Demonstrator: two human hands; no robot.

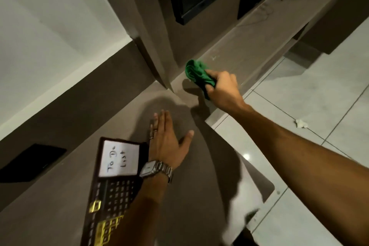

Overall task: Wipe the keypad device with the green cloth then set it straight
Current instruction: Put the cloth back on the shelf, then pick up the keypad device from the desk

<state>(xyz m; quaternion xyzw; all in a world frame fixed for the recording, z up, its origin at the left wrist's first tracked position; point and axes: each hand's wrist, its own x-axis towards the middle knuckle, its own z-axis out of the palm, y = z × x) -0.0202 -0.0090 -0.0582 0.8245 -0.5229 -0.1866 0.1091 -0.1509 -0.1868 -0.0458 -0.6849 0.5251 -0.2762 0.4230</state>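
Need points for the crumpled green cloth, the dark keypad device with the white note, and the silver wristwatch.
crumpled green cloth (196, 74), head view, on the bunched folds ahead of the fingers.
dark keypad device with the white note (117, 187), head view, on its key rows.
silver wristwatch (148, 168), head view, on its face.

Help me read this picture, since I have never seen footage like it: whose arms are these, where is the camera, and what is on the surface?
No machine here: a person wears one wide-angle camera on the head, looking forward and down, so both bare arms reach into the picture from below. The right hand is stretched out and closed around a crumpled green cloth, over the brown counter. The left hand, open with fingers spread, wears a silver metal wristwatch and rings; it hovers by the dark keypad device, which lies askew on the counter. That device has rows of small keys and a white panel handwritten "To Do List". A flat black rectangular object lies farther left. Pale floor tiles show on the right.
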